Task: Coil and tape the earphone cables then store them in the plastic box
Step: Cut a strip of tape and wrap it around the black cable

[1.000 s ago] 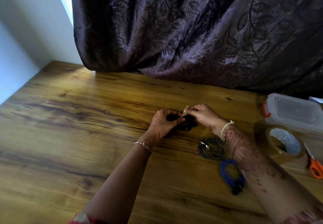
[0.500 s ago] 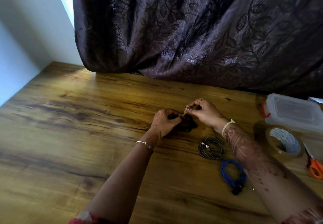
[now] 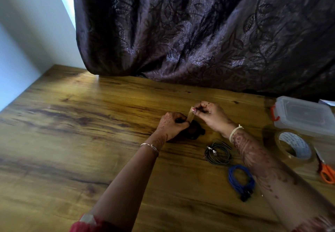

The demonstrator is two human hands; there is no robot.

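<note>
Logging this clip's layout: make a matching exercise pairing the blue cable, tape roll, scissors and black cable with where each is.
1 blue cable
2 tape roll
3 scissors
4 black cable

a held by the left hand
b cut off by the view's right edge
c just in front of the box
d coiled, nearest the camera

Pairs: 1-d; 2-c; 3-b; 4-a

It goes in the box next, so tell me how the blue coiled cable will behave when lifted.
The blue coiled cable is thin cord in bunched loops, so it will probably sag rather than hold shape. It looks light. No tape shows on it, so loops may spread; its black end would likely dangle.
</note>
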